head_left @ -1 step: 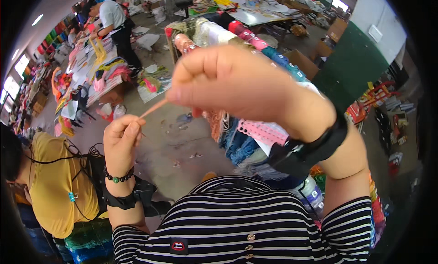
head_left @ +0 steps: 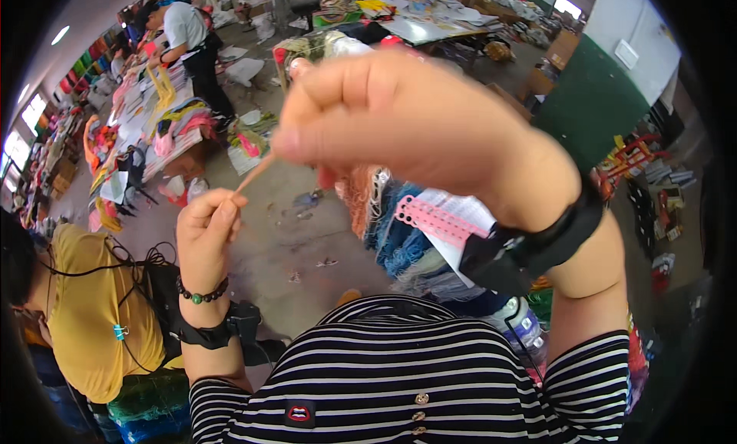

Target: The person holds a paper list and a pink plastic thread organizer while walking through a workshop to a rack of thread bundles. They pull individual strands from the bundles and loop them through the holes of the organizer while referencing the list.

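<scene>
A thin peach-coloured strand, which looks like yarn, runs taut between my two hands. My left hand pinches its lower end between thumb and forefinger, over the floor. Raised higher and nearer the camera, my right hand is closed on the upper end, blurred by motion. Its fingers hide just how the strand is gripped. Below the right wrist lie a pink strip with holes and a white sheet of paper. Blue fringed yarn and orange yarn hang beside them.
At the left sits a person in a yellow top, close to my left arm. Another person stands by a long table heaped with coloured textiles. A green and white wall and a red metal frame stand at the right.
My right hand has moved slightly up and to the left, and the strand stands a little steeper. The left hand keeps its pinch.
</scene>
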